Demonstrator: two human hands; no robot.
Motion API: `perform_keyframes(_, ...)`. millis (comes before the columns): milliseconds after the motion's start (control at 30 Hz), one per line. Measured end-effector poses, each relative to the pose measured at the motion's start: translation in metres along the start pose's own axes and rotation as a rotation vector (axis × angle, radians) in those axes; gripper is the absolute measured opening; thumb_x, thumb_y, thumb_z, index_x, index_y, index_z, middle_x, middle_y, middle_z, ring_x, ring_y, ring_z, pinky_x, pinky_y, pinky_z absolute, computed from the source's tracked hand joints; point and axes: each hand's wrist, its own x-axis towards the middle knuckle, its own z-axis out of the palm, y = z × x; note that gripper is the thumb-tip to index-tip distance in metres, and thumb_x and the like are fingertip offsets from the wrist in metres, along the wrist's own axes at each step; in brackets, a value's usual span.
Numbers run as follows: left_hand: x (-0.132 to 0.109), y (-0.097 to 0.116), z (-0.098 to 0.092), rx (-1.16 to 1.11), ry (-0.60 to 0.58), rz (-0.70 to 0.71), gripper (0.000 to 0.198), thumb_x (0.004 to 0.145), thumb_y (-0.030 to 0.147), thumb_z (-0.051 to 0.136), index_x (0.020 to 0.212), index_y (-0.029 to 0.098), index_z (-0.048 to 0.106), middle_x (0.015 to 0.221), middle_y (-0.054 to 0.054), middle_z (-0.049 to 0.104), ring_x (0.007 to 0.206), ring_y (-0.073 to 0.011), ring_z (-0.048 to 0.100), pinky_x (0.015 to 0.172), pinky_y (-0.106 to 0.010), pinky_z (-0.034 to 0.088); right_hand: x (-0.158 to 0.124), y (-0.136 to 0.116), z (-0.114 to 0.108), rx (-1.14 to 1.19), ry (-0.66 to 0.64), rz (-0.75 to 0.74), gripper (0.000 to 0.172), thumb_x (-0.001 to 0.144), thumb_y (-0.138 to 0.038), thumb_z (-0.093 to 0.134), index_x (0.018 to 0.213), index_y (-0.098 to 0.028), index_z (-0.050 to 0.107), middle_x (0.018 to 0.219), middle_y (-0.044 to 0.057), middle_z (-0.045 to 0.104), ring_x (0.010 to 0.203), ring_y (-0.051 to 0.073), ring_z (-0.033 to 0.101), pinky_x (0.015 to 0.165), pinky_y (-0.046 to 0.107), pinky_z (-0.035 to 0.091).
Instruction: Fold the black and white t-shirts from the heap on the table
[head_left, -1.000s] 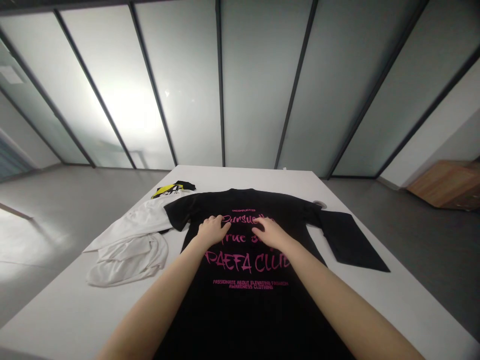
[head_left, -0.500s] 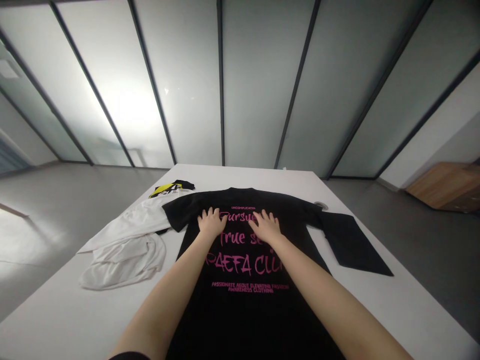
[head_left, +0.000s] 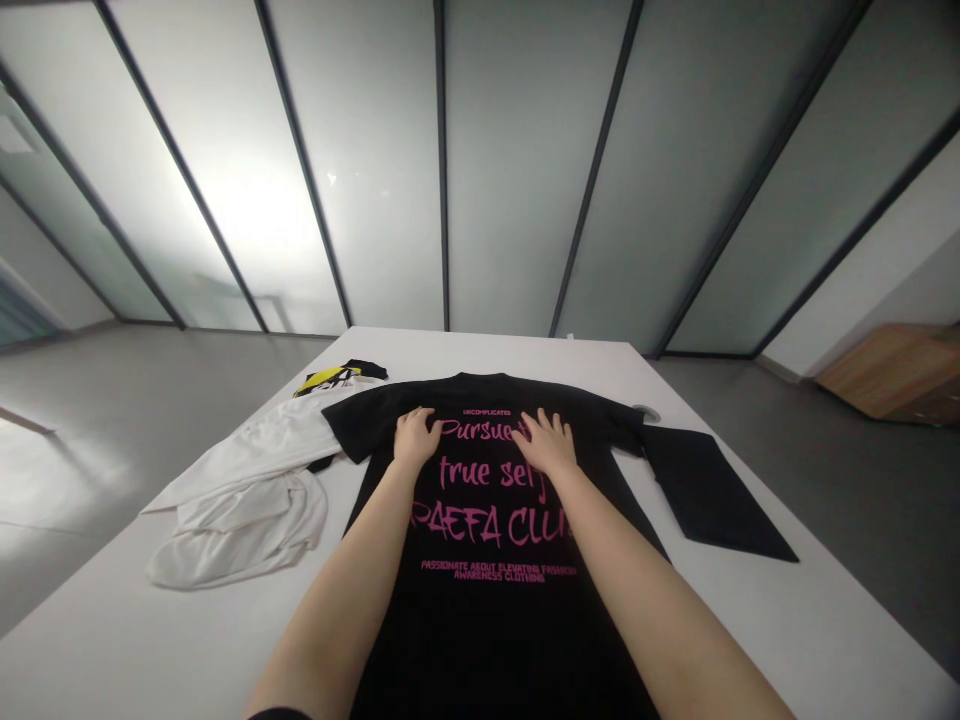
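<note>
black t-shirt [head_left: 487, 640] lay lengthwise ahead of the person, its long axis running straight out from the body; the left hand [head_left: 415, 438] and right hand [head_left: 546, 443] rested open and flat on its pink lettering [head_left: 491, 472], grasping nothing, with a crumpled white garment [head_left: 240, 525] off to the left of the left hand.

Lying spread flat on a white worktop [head_left: 127, 640], printed side up, a black short-sleeved T-shirt [head_left: 480, 640], collar pointing away, sleeves stretching sideways, pink brush-style lettering running down its middle, lower part extending out of view.
</note>
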Motion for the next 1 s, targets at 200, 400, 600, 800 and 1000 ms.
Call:
perform_keyframes(200, -0.005, -0.034, -0.050, -0.054, 0.384, -0.388, 0.042, 0.101, 0.045, 0.048, 0.133, 0.024, 0.065, 0.152, -0.016, 0.057, 0.144, -0.0381, 0.048, 0.120, -0.055, 0.037, -0.006, 0.016, 0.005, 0.271, 0.218, -0.129, 0.052, 0.103, -0.045, 0.044, 0.143, -0.023, 0.068, 0.156, 0.008, 0.061, 0.157, 0.035, 0.037, 0.128, 0.054, 0.024)
perform_keyframes(400, -0.005, -0.078, -0.068, -0.115, 0.182, -0.638, 0.082, 0.090, 0.049, 0.066, 0.154, 0.008, 0.036, 0.148, -0.033, 0.053, 0.145, -0.0508, 0.046, 0.116, -0.064, 0.038, -0.018, 0.024, 0.002, 0.654, 0.356, -0.245, 0.039, 0.097, -0.043, 0.048, 0.107, -0.022, 0.078, 0.114, 0.009, 0.079, 0.107, 0.027, 0.072, 0.100, 0.041, 0.054)
perform_keyframes(600, 0.006, -0.097, -0.065, -0.418, 0.125, -0.620, 0.080, 0.089, 0.040, 0.072, 0.156, 0.017, 0.033, 0.133, -0.022, 0.069, 0.115, -0.0366, 0.072, 0.095, -0.048, 0.059, -0.024, 0.022, -0.001, 0.778, 0.314, -0.203, 0.036, 0.094, -0.046, 0.053, 0.103, -0.021, 0.078, 0.107, 0.008, 0.081, 0.099, 0.027, 0.074, 0.096, 0.041, 0.055)
perform_keyframes(800, 0.013, -0.098, -0.062, -0.537, 0.190, -0.565, 0.056, 0.090, 0.024, 0.063, 0.145, 0.022, 0.056, 0.123, -0.013, 0.074, 0.100, -0.0251, 0.075, 0.085, -0.037, 0.063, -0.022, 0.023, -0.002, 0.798, 0.312, -0.162, 0.035, 0.093, -0.045, 0.053, 0.103, -0.022, 0.078, 0.105, 0.008, 0.081, 0.099, 0.027, 0.074, 0.096, 0.042, 0.056)
perform_keyframes(1000, 0.029, -0.087, -0.066, -0.727, 0.281, -0.484, 0.070, 0.080, 0.008, 0.054, 0.148, 0.020, 0.064, 0.122, -0.010, 0.077, 0.100, -0.0248, 0.076, 0.089, -0.036, 0.064, -0.022, 0.021, 0.000, 0.717, 0.252, -0.178, 0.035, 0.095, -0.044, 0.052, 0.105, -0.023, 0.078, 0.111, 0.007, 0.080, 0.102, 0.026, 0.074, 0.097, 0.041, 0.056)
